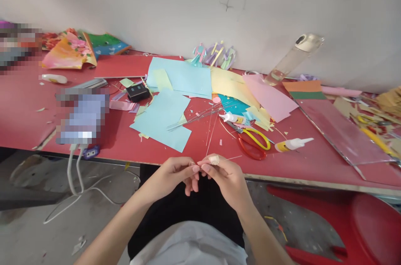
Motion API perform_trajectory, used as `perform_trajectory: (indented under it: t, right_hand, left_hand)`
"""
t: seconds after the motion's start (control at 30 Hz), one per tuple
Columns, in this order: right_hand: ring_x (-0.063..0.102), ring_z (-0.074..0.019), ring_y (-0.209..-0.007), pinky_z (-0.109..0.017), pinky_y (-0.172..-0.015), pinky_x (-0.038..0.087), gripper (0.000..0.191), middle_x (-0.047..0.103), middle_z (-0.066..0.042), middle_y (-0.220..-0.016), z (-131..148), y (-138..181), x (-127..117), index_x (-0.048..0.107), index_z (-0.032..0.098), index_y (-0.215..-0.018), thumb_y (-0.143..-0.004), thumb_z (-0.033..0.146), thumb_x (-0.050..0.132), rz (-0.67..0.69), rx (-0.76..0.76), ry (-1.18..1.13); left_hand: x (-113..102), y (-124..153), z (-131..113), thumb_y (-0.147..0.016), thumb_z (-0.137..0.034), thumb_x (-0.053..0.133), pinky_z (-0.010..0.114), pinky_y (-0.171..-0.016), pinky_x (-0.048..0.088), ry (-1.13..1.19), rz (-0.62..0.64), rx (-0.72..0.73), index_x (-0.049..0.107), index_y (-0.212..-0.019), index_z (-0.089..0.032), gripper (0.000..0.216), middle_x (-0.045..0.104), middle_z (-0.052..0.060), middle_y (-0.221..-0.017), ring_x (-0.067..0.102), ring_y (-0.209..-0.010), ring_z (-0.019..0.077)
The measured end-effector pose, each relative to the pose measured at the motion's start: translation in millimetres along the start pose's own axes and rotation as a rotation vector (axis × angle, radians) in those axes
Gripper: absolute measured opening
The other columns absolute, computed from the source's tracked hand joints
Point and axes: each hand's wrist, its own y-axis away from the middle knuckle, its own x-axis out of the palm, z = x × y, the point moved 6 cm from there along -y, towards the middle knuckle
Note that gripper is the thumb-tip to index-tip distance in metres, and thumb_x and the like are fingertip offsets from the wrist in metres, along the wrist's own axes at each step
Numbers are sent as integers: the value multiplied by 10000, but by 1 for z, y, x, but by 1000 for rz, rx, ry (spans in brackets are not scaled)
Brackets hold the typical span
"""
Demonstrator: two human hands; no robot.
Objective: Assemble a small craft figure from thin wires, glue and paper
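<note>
My left hand (181, 173) and my right hand (224, 176) meet at the table's front edge, above my lap. On each, thumb and forefinger are pinched together, the tips almost touching. Whatever lies between them is too small and too hidden to make out. A pale bandage-like wrap (214, 159) covers a finger of my right hand. Just beyond the hands, thin wires (197, 116) lie over light blue paper (166, 118). Scissors (253, 141) with a red and a yellow handle rest to the right, near two white glue bottles (293, 144) (232, 118).
The red table (119, 148) runs along a white wall. Yellow paper (233, 85), pink paper (269, 98) and a clear bottle (290, 62) stand or lie toward the back. On the left are a blurred phone-like device (83, 116) and a black box (138, 92). A red stool (376, 227) is at lower right.
</note>
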Motion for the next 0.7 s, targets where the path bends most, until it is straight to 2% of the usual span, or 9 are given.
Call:
perform_trajectory:
  t: [0.13, 0.23, 0.37, 0.7]
  right_hand:
    - [626, -167, -672, -283, -648, 511, 267, 672, -28, -727, 4, 0, -7, 705, 194, -827, -922, 427, 617, 24, 22, 53]
    - [602, -158, -635, -285, -638, 502, 302, 638, -17, -676, 4, -1, -13, 692, 189, -826, -927, 458, 601, 53, 67, 42]
    - [589, -152, -630, -287, -631, 499, 304, 628, -18, -686, 5, -2, -16, 684, 191, -811, -921, 465, 611, 94, 89, 9]
    - [567, -143, -603, -287, -621, 518, 296, 613, -7, -653, -1, -11, -30, 699, 195, -776, -864, 477, 675, -31, 111, -46]
  left_hand:
    - [-6, 4, -8, -968, -441, 528, 182, -473, 355, -179, -2, -26, 601, -762, -135, 376, 535, -31, -547, 453, -466, 70]
    - [-7, 8, -17, -967, -407, 524, 176, -473, 332, -320, 9, -49, 600, -743, -145, 353, 476, -47, -536, 446, -492, 75]
    - [-8, 10, -26, -962, -399, 524, 174, -480, 316, -387, 56, -56, 594, -724, -151, 351, 462, -50, -538, 427, -492, 70]
    - [-18, 7, -28, -947, -436, 520, 187, -487, 308, -458, 34, -84, 623, -732, -159, 365, 490, -33, -545, 472, -518, 94]
